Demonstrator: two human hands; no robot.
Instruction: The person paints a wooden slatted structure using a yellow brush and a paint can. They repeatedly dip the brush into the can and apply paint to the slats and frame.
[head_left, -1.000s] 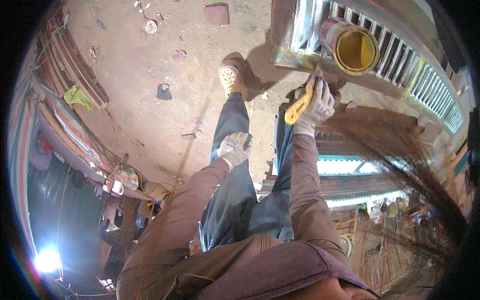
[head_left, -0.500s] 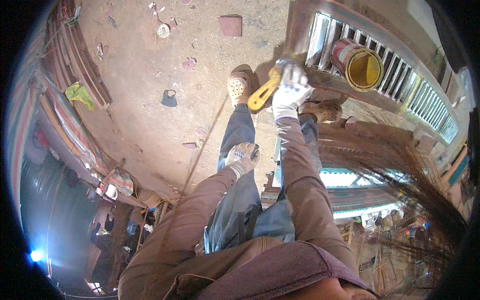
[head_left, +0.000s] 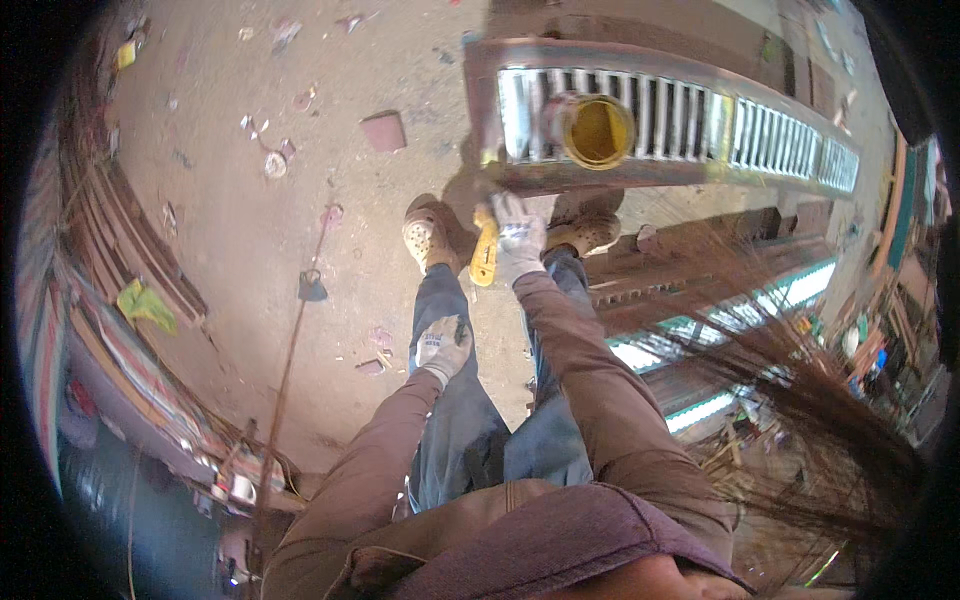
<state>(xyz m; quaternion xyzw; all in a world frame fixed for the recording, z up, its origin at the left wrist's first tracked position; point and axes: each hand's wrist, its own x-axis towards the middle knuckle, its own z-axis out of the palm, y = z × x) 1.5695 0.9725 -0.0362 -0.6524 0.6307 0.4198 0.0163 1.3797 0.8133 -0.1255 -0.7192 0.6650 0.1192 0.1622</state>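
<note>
My right hand [head_left: 520, 238], in a white work glove, is closed round a paintbrush [head_left: 484, 250] with a flat yellow handle. The handle points back toward me, and the brush head is blurred near the near left corner of a slatted panel. This panel [head_left: 690, 177] has a brown wooden frame and pale slats. A paint can [head_left: 556, 128], yellow inside, rests on the slats, its mouth facing me. My left hand [head_left: 443, 345], gloved too, lies over my left knee with nothing in it; its fingers bend over the knee.
Both feet in tan clogs [head_left: 424, 240] stand close before the panel. Brown boards and pale corrugated strips [head_left: 800, 285] lie to the right, behind blurred dark strands [head_left: 780, 360]. Scraps and a reddish tile piece [head_left: 384, 131] litter the floor. Planks [head_left: 135, 240] line the left.
My view has swung, so the panel and can appear farther left and the panel lies more level. My right hand, still gripping the paintbrush, appears lower and left. My left hand stays on my knee.
</note>
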